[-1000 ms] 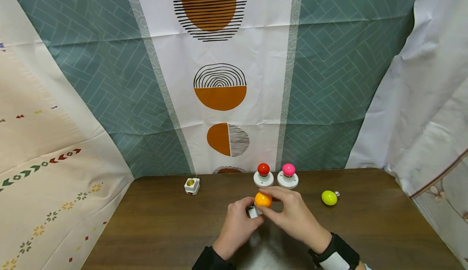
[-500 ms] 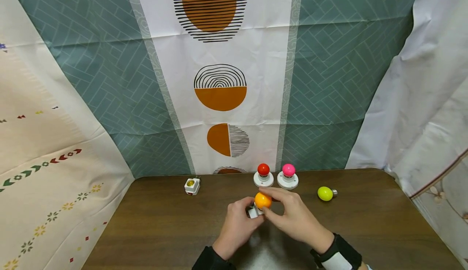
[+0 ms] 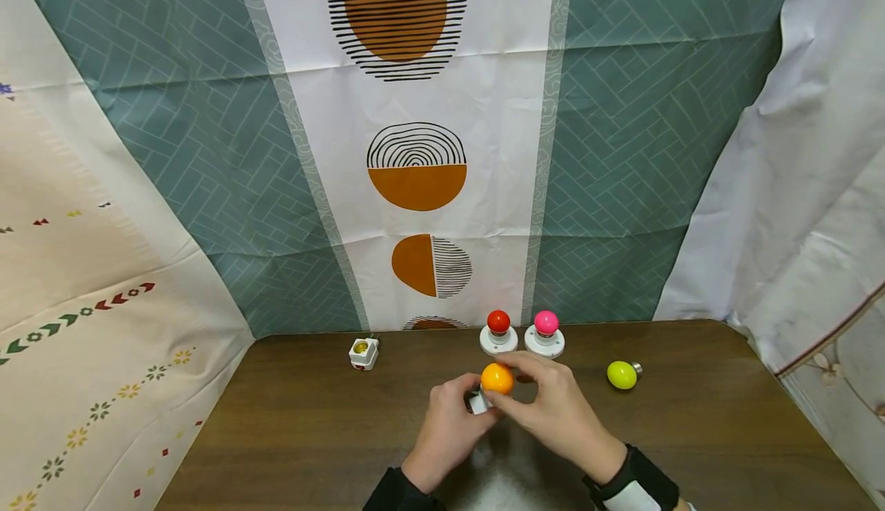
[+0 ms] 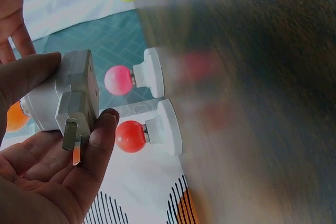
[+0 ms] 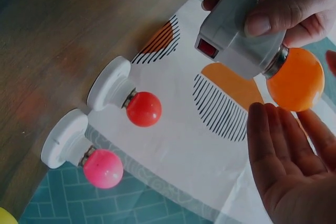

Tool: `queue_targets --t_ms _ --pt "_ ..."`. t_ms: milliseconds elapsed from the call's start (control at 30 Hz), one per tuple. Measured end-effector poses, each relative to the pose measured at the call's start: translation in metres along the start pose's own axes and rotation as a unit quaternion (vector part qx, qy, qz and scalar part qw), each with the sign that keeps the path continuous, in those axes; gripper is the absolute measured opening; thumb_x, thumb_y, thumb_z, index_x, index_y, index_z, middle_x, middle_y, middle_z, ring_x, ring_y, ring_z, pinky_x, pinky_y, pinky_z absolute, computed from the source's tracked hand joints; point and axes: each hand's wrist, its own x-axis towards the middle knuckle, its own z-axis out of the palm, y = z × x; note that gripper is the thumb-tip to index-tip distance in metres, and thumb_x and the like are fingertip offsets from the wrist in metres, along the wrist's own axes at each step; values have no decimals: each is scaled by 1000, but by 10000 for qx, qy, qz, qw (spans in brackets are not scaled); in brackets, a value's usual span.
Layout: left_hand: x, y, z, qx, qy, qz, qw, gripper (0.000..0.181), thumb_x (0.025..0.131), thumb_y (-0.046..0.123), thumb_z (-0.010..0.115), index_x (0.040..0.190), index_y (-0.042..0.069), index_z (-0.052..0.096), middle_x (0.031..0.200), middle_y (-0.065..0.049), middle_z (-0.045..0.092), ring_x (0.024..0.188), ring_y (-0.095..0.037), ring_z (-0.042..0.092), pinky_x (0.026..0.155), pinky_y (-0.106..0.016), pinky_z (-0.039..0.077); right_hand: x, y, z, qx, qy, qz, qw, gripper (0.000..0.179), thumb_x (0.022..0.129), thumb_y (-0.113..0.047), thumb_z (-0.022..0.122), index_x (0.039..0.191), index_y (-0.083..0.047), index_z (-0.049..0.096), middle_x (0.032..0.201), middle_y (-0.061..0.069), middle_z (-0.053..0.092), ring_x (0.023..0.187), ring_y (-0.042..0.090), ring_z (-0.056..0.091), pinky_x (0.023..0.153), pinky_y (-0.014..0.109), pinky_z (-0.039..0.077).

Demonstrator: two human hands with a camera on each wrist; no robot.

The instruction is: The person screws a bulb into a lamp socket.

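Note:
Near the middle of the table, my left hand (image 3: 448, 423) grips a white plug-in lamp socket (image 5: 236, 32). Two flat metal prongs (image 4: 70, 136) stick out of it, and a red switch (image 5: 208, 48) shows on its side. An orange bulb (image 5: 295, 80) sits at the socket's mouth, with a band of its metal base visible between them. My right hand (image 3: 556, 411) holds the orange bulb between thumb and fingers, fingertips at its round glass.
Behind the hands stand two round white lamp holders, one with a red bulb (image 3: 498, 321), one with a pink bulb (image 3: 546, 322). A yellow-green bulb (image 3: 621, 375) lies on its side at right. Another white plug-in socket (image 3: 363, 353) lies at back left. Patterned cloth hangs behind.
My right thumb and fingers have shifted slightly around the orange bulb. The loose yellow-green bulb rocked left, then back right. My left hand and the socket stay in place.

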Motion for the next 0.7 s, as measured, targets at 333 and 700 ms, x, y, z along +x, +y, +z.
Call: queue_targets --t_ms 333,700 --pt "1 1 0 108 70 49 9999 31 72 27 78 99 17 68 88 6 69 73 -5 59 66 -19 49 0 2 -2 52 -528 -287 9982 51 78 -18 74 126 -25 57 123 -10 60 107 5 59 87 26 51" --pt "0 0 0 60 35 36 10000 29 72 26 78 98 17 68 87 6 69 72 -5 59 64 -19 48 0 2 1 -53 -65 -235 9997 41 74 -25 78 113 -26 65 110 -14 66 99 2 61 81 23 53"
